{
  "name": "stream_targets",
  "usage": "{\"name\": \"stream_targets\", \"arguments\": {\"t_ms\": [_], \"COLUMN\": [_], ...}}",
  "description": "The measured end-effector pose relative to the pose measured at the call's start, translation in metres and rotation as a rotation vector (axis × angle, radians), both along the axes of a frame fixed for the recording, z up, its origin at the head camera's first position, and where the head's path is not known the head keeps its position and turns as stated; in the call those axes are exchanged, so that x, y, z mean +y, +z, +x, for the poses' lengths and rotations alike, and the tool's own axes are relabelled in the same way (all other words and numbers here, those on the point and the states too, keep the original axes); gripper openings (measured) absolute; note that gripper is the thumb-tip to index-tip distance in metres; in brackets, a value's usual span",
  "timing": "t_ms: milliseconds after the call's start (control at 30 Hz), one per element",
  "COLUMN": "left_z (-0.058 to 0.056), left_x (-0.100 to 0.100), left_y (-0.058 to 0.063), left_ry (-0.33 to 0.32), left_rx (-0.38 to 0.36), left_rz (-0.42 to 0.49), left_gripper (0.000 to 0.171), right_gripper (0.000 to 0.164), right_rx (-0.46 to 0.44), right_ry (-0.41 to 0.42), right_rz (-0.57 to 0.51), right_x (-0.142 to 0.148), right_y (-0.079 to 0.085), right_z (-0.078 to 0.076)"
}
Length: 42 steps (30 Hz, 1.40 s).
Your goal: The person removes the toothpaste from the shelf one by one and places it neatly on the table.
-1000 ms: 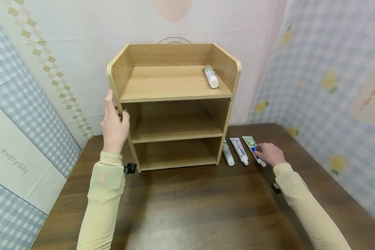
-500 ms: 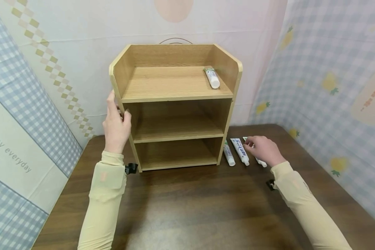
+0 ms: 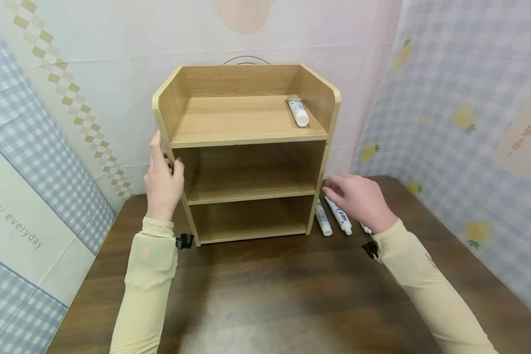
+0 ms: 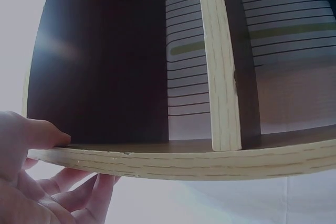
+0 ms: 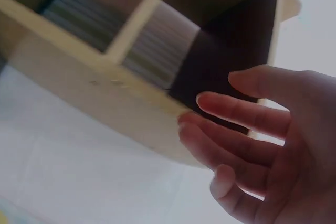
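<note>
A light wooden shelf unit with three levels stands on the table. My left hand grips its left side panel; in the left wrist view the thumb lies on the inner face and the fingers go round the outside. Loosely bent, with nothing in it, my right hand is beside the unit's right side, over the toothpaste tubes. A white toothpaste tube lies against the unit, another tube right of it. The hand mostly hides a third tube. One more toothpaste tube lies on the top level.
The dark wooden table extends in front of the unit. A patterned cloth hangs behind it, and checked cloth closes off the right side. Raised sides and a back board edge the top level.
My right hand has moved left and up from the rightmost toothpaste tube to the unit's right side, leaving that tube on the table. My left hand stays on the side panel.
</note>
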<state>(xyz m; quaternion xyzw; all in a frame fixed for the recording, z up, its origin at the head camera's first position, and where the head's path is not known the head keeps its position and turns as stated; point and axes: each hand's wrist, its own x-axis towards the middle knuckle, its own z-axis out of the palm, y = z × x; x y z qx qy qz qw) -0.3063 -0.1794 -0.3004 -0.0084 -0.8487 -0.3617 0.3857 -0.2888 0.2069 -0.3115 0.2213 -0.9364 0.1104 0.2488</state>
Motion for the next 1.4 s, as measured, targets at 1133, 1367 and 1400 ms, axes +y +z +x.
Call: {"name": "stream_targets", "arguments": {"t_ms": [1133, 1367, 1400], "left_z": [-0.005, -0.005, -0.005], "left_x": [0.002, 0.000, 0.000], "left_y": [-0.004, -0.003, -0.003], "left_ry": [-0.005, -0.003, -0.004], "left_rx": [0.037, 0.029, 0.027], "left_rz": [-0.032, -0.030, -0.030], "left_gripper": [0.064, 0.064, 0.064], "right_gripper": [0.032, 0.046, 0.045], "right_rx": [0.182, 0.074, 0.068], "right_ry": [0.007, -0.064, -0.071], "right_rz": [0.041, 0.109, 0.118], "right_x": [-0.067, -0.079, -0.081], "right_y": [0.095, 0.109, 0.110], "right_z": [-0.075, -0.086, -0.088]}}
